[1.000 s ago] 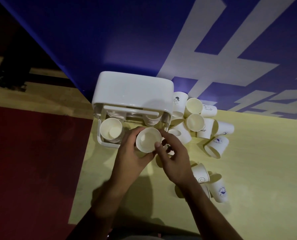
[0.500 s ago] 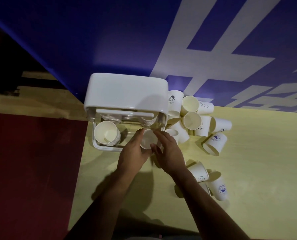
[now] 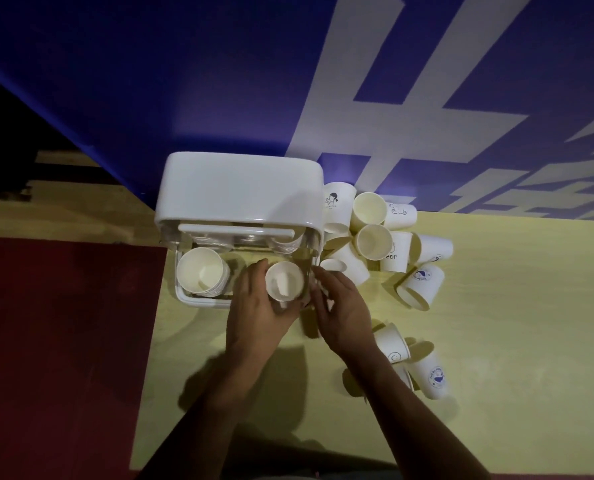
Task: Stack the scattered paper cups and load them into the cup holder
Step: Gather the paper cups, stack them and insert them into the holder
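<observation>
Gripping stack (image 3: 284, 285) at its near side, left hand (image 3: 259, 313) is curled round it; right hand (image 3: 344, 311) held loosely open just beside, touching not confirmed. Stack is seated in holder (image 3: 240, 192) right front slot, mouth up, long axis vertical. Second stack (image 3: 200, 271) sits in left slot. Loose cups (image 3: 371, 239) lie tipped beyond, at right. Risk judged: stack could be tilted against slot rim on release, or cups jammed if pressed off-axis.

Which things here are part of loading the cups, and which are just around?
Part of the job: cup stack between left hand and right hand; cup holder; loaded stack; scattered cups.
Just around: blue banner; red floor.
</observation>
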A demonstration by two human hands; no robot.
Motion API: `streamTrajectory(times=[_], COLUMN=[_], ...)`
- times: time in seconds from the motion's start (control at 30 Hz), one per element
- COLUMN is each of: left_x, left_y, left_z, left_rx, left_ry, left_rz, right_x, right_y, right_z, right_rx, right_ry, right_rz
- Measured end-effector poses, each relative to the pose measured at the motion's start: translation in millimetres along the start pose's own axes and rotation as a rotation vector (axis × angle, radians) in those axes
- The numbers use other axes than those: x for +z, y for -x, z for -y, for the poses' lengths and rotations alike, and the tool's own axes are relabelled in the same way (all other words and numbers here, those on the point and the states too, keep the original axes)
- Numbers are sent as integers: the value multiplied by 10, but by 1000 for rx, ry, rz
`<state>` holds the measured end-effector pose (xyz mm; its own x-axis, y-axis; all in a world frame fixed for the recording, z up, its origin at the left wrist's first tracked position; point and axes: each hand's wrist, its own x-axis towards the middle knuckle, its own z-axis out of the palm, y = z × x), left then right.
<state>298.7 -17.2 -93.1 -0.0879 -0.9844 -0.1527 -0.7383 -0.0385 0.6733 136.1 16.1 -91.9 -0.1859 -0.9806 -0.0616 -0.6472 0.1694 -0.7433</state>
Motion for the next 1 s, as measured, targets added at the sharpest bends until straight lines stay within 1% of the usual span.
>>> streamTrajectory(times=[0.07,0.13,0.17,0.23,0.3,0.4,0.5,0.57,0.67,0.73,0.83,0.93,1.0], left_x=[28,108,184,364,550,881,1228,1471,1795,1982,2183,2294,2292], left_y=[123,225,255,248,202,166,177,200,210,203,190,181,192], left_z=[-121,-306,-427,-670,-901,-1248,-1496,-1633,-1777,-1841,-1881,-1935,-1985], left_rx=[115,230,277,310,330,360,294,219,65,-17,-90,-126,-144], left_ry=[-52,-75,-83,-71,-68,-148,-218,-281,-377,-416,-432,-390,-322], left_rz=[-115,-141,-118,-17,81,229,344,357,370,344,279,255,244], right_x=[-177,-357,-464,-663,-838,-1113,-1316,-1440,-1585,-1667,-1762,-1876,-1949], right_y=[115,226,286,404,516,711,914,1052,1232,1330,1425,1444,1403], right_z=[-120,-281,-363,-515,-640,-873,-1106,-1264,-1488,-1645,-1826,-2003,-2115], right_rx=[41,115,159,231,285,350,403,446,501,515,510,526,525], right_ry=[-11,-7,-1,-13,-29,-13,-20,-28,-35,-47,-75,-90,-95], right_rz=[-108,-212,-267,-345,-369,-371,-413,-416,-374,-345,-280,-228,-215])
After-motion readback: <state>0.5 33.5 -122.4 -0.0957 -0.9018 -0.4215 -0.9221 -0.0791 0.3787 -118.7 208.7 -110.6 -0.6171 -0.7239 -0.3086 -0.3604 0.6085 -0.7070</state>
